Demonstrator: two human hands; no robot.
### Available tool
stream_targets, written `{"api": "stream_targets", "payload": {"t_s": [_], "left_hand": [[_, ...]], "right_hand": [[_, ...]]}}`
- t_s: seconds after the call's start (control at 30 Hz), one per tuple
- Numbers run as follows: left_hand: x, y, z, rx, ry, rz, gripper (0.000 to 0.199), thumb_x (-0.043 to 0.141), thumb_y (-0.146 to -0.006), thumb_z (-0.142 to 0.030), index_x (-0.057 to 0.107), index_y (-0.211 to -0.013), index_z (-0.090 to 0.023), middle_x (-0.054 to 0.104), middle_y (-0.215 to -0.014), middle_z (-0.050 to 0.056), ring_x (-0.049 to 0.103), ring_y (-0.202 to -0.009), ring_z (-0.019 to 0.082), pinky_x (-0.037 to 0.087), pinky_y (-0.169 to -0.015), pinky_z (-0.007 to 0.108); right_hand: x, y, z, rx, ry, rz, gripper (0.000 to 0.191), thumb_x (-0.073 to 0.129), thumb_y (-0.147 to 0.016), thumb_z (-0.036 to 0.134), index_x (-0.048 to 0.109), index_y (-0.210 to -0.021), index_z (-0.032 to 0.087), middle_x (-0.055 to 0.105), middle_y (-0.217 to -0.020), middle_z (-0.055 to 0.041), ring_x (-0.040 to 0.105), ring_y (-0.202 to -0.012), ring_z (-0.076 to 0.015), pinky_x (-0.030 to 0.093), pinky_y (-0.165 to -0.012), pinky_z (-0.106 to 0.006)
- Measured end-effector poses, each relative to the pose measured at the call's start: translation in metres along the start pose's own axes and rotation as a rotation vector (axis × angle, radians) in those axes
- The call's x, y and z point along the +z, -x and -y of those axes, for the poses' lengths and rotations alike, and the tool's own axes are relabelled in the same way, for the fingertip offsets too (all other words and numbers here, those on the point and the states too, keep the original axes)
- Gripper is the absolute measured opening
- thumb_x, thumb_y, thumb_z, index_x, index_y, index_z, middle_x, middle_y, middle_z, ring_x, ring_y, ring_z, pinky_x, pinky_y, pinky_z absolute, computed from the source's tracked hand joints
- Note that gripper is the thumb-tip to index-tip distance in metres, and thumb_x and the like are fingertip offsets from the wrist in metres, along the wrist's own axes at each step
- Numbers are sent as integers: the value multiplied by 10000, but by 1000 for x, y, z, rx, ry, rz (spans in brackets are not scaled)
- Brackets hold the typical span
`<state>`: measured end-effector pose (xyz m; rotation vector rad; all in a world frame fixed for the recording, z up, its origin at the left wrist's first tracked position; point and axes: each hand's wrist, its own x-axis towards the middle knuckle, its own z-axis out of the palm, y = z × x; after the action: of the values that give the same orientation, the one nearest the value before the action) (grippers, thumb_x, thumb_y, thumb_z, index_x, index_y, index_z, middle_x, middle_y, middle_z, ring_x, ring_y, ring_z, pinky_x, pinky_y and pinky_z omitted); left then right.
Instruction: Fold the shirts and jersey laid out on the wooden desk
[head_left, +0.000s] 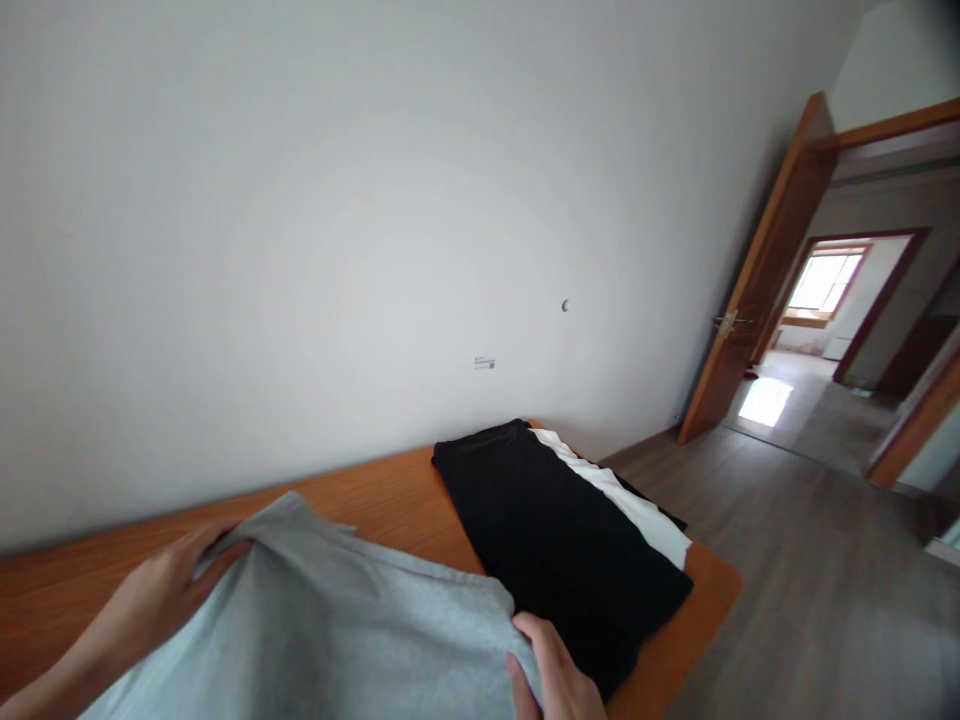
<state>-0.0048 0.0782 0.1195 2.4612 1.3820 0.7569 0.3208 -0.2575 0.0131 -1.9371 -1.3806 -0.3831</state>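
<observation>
A light grey cloth garment (337,620) is stretched between my two hands over the near part of the table; its kind I cannot make out. My left hand (176,580) pinches its upper left edge, thumb and fingers closed on the fabric. At its right edge, my right hand (551,670) grips the cloth between thumb and fingers. The garment's lower part runs out of view at the bottom. Just beyond my right hand lies a flat folded black garment (562,540), on top of a white one (637,505) whose edge shows along the right side.
The wooden table (397,500) stands against a white wall (337,250), which has a small printed label (484,363) and a small hole (565,305). Right of the table is grey wood flooring (795,580). An open wooden door (757,280) stands at the far right.
</observation>
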Motion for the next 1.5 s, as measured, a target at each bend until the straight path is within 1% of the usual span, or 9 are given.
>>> {"api": "stream_targets", "payload": {"t_s": [0.1, 0.23, 0.4, 0.5, 0.63, 0.8, 1.03, 1.27, 1.5], "left_hand": [[22, -83, -78, 172, 64, -25, 482, 396, -903, -595, 641, -1090, -223, 765, -1066, 29, 705, -996, 262, 535, -933, 416], [45, -155, -204, 416, 225, -278, 448, 389, -961, -399, 561, -1281, -137, 630, -1350, 167, 553, -1304, 291, 408, -1133, 500], [52, -114, -263, 864, 235, -150, 437, 452, -994, -337, 493, -1404, -192, 430, -1551, 155, 419, -1425, 282, 386, -1161, 523], [63, -49, -238, 967, 105, 76, 353, 489, -986, -299, 584, -1325, -263, 468, -1530, 111, 477, -1375, 280, 412, -1140, 526], [89, 30, -171, 786, 9, 257, 355, 539, -949, -270, 606, -1297, -289, 514, -1505, 85, 552, -1310, 277, 485, -1086, 502], [98, 94, -64, 485, -78, 184, 288, 493, -991, -353, 660, -1221, -309, 599, -1439, 56, 618, -1251, 257, 528, -1057, 458], [50, 165, 51, 157, -219, 5, 355, 508, -972, -446, 683, -1253, -318, 639, -1400, 59, 631, -1251, 278, 533, -1055, 454], [36, 212, 73, 29, -341, -138, 437, 529, -956, -471, 634, -1349, -309, 579, -1467, 61, 553, -1340, 305, 503, -1087, 479], [45, 225, 64, -43, -331, -97, 420, 494, -983, -424, 625, -1364, -305, 576, -1469, 56, 515, -1376, 299, 420, -1154, 533]], "right_hand": [[-46, -38, -21, 58, 76, -46, 295, 391, -999, 342, 537, -1226, 222, 721, -1122, -116, 731, -1006, -230, 578, -806, -288], [-93, -82, -69, 471, 431, 18, 389, 319, -993, 345, 575, -1220, 160, 711, -1060, -167, 727, -954, -277, 567, -784, -372], [-97, -48, -113, 680, 830, 210, 437, 431, -932, 362, 610, -1248, 118, 671, -1083, -230, 693, -961, -378, 549, -712, -476], [-73, -18, -112, 510, 740, 272, 401, 422, -944, 380, 660, -1175, 154, 676, -1133, -200, 697, -962, -336, 551, -743, -433], [-34, -16, -86, 281, 504, 274, 316, 452, -928, 321, 687, -1098, 195, 709, -1092, -144, 704, -978, -284, 548, -799, -374], [11, -31, -59, -30, 219, 186, 219, 486, -913, 270, 699, -956, 239, 722, -984, -88, 719, -879, -231, 561, -775, -326], [96, -20, -25, -397, -33, 111, 326, 530, -948, 393, 678, -1187, 228, 739, -1168, -96, 718, -1055, -247, 588, -891, -353], [152, -17, 46, -297, 43, 207, 555, 408, -980, 515, 590, -1382, 180, 579, -1437, -171, 569, -1305, -359, 504, -1018, -581], [166, -13, 43, -214, 149, 302, 610, 400, -941, 565, 640, -1344, 176, 550, -1458, -191, 523, -1345, -385, 406, -1082, -639]]}}
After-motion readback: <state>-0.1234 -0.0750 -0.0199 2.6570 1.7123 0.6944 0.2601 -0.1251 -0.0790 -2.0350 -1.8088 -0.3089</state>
